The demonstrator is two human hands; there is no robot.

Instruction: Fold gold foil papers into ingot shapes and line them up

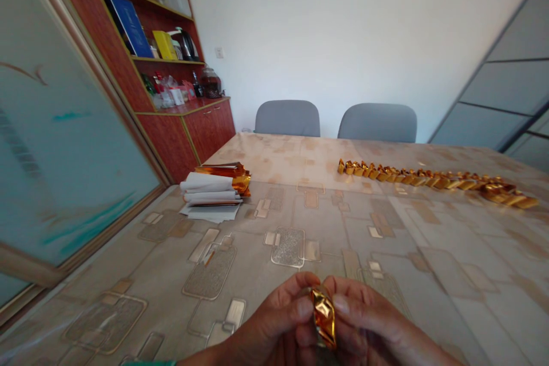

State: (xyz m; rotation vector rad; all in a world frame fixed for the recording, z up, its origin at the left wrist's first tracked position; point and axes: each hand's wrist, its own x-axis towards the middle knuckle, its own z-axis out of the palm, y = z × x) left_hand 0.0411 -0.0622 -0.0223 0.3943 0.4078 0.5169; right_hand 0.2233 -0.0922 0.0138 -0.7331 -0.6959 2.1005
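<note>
Pinching from both sides, seen from where I stand: left hand (283, 314) and right hand (369, 309) nearly meet over a small, shiny gold folded piece of foil-like paper (325, 317). Thumbs sit at its flanks, fingers curl in behind and below. Neither hand is spread; no gap between thumbs and piece that I can see. Lower fingers are partly hidden, can't tell how hard they press.

Location: held at the near side of the table (266, 280), in line with the middle. Can't tell whether the hands rest on the patterned cover or float just above.

Handling, my read: very light, thin, crisp along creases, soft in the hollow parts. Slick metallic face, so it could slide under dry fingertips. Crushes or dents easily. Best hold is the two long sides, near the folded edges, light pressure; keep off the puffed middle.

Further out: loose stack of flat white-backed sheets with gold showing (210, 197) by the table's left edge, well apart from the hands. Long slanting row of folded gold pieces (412, 177) runs from near the far edge toward the right edge, pieces packed close together.
</note>
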